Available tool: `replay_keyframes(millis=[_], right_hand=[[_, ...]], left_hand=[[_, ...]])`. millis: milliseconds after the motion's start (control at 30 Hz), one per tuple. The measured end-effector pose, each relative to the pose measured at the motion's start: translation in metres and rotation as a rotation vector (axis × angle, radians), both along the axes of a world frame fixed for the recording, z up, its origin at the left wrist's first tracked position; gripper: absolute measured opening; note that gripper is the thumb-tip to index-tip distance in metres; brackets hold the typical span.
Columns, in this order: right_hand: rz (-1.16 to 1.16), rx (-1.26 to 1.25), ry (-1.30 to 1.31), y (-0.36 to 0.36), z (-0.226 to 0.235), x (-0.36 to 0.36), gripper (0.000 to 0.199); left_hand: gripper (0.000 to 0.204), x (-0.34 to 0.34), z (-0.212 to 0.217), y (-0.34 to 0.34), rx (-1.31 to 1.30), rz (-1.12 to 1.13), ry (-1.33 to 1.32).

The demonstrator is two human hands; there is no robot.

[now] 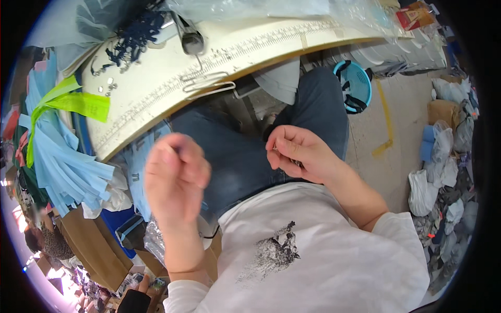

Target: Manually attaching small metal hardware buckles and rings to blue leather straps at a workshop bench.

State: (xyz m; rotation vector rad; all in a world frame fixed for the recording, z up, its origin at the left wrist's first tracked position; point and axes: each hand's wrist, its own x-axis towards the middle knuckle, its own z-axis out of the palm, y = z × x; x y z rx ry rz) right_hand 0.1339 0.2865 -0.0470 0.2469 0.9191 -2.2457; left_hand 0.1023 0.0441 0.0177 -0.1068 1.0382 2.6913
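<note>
My left hand (177, 172) is raised in front of the table's curved edge, fingers curled into a pinch. A small dark bit shows between its fingertips, too small and blurred to name. Over my lap, my right hand (296, 151) is closed, its thumb against the bent fingers; a little something glints there, mostly hidden. Nearest beyond the hands lies a bent metal wire piece (211, 86) at the edge of the white table (250, 49), which has ruler markings. Dark navy cords (138, 36) are heaped at the far left, with small shiny metal pieces (109, 86) beside them.
Light blue fabric strips (65, 156) and neon green strips (86, 104) hang off the table's left end. A blue basket (360, 86) stands on the floor at right. Bagged fabric heaps (449, 172) line the far right; a cardboard box (96, 248) and another person's arm (136, 297) are lower left.
</note>
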Motion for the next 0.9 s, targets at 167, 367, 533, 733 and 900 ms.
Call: replay_keyframes(millis=[167,367,533,733,900], right_hand=[[-0.029,-0.069,0.006,-0.001,-0.002,-0.002,0.023],[-0.039,-0.003,0.056,-0.006,0.001,0.004,0.019],[-0.058,0.011,0.036,-0.008,0.002,0.006,0.015],[-0.080,0.003,0.087,-0.007,-0.003,0.007,0.019],[-0.091,0.169,0.168,-0.009,0.003,0.006,0.017]], left_hand=[[0.013,0.045,-0.035,0.025,0.026,-0.110,-0.235],[0.022,0.051,-0.045,0.039,-0.158,-0.136,-0.219],[0.022,0.054,-0.046,0.043,-0.383,-0.147,-0.073],[0.015,0.059,-0.046,0.041,-0.527,-0.151,-0.026],[0.015,0.060,-0.045,0.045,-0.549,-0.074,0.081]])
